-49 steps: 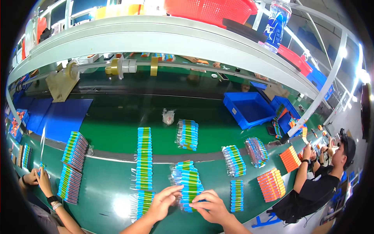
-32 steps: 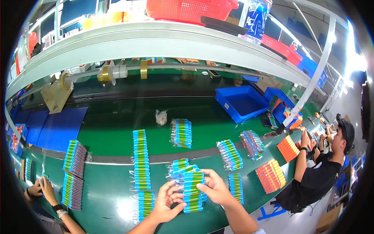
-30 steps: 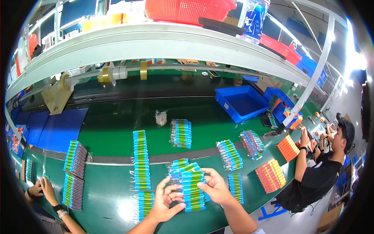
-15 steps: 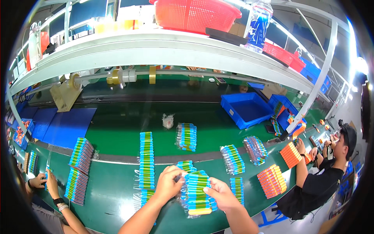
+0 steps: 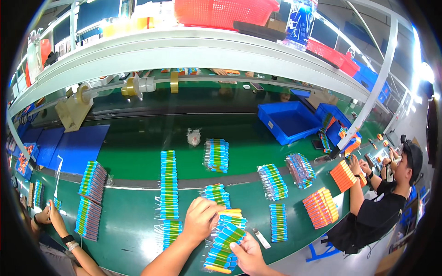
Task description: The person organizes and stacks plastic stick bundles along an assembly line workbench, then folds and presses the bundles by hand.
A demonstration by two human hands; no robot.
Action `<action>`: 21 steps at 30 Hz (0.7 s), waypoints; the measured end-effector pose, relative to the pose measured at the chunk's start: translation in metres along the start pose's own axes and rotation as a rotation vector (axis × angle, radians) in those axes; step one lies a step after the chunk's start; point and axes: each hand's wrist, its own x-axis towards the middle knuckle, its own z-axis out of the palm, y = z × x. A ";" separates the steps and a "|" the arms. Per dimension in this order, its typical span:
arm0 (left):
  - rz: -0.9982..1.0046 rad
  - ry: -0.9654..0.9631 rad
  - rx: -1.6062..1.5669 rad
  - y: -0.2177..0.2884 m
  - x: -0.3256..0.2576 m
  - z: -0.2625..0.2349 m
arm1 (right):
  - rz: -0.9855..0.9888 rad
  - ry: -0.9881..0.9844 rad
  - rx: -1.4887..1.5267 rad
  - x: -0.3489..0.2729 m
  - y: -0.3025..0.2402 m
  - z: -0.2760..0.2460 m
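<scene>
My right hand (image 5: 251, 254) is closed round a bundle of blue-and-green sticks (image 5: 226, 244) in clear plastic, its thumb pressed on top. An orange-yellow stick shows at the upper end of the bundle and another at the lower end. At the bundle's upper left, my left hand (image 5: 201, 220) pinches its edge; the fingertips are partly hidden. Just beyond lies another pack of blue-and-green sticks (image 5: 216, 195). A long row of such sticks (image 5: 169, 184) lies to the left of my hands. A small white strip (image 5: 262, 238) lies right of the bundle.
More stick packs (image 5: 272, 181) and orange packs (image 5: 320, 208) lie to the right, stacked packs (image 5: 88, 218) to the left. A blue tray (image 5: 289, 122) stands beyond. A white shelf beam (image 5: 184, 50) crosses above. Co-workers' hands (image 5: 56, 220) work at left; another person (image 5: 368, 216) sits at right.
The bundle has moved down and left and tilted, with an orange-yellow stick now showing at its top. My right hand has moved down with it; the white strip has come into sight.
</scene>
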 end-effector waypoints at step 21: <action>-0.619 -0.071 -0.897 0.048 0.018 -0.021 | -0.317 -0.148 -0.006 0.005 -0.056 -0.072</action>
